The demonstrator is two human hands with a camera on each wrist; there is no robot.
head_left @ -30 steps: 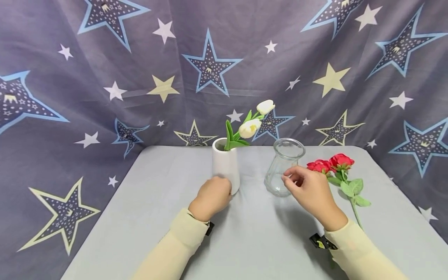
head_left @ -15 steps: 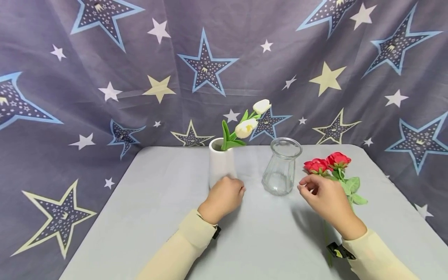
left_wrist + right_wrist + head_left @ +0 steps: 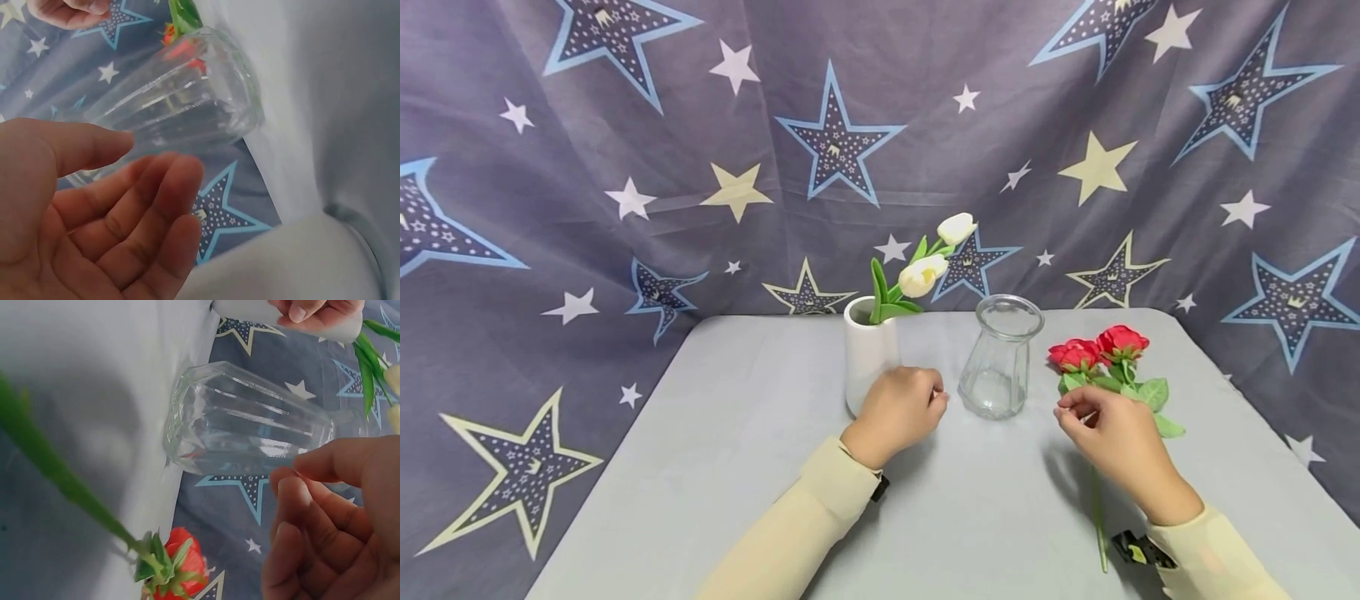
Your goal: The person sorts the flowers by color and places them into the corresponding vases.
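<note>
My left hand (image 3: 901, 414) hovers just in front of the white vase (image 3: 871, 350), fingers loosely bent around nothing. White tulips (image 3: 923, 275) with green leaves lean rightward out of that vase. To its right stands an upright clear glass vase (image 3: 996, 375) with nothing inside. My right hand (image 3: 1116, 442) is over the stems of the red roses (image 3: 1122, 342), its thumb and index finger close together with nothing between them. The roses lie on the table right of the glass vase, partly hidden by that hand. In the right wrist view a green stem (image 3: 69, 484) passes beside the hand.
A pale grey cloth covers the table (image 3: 715, 467). Behind it hangs a grey-purple curtain (image 3: 685, 108) printed with stars. The glass vase stands between the white vase and the roses, with both hands near its front.
My left hand has shifted right, from against the white vase toward the gap between the vases. My right hand has drawn away rightward from the glass vase to over the rose stems.
</note>
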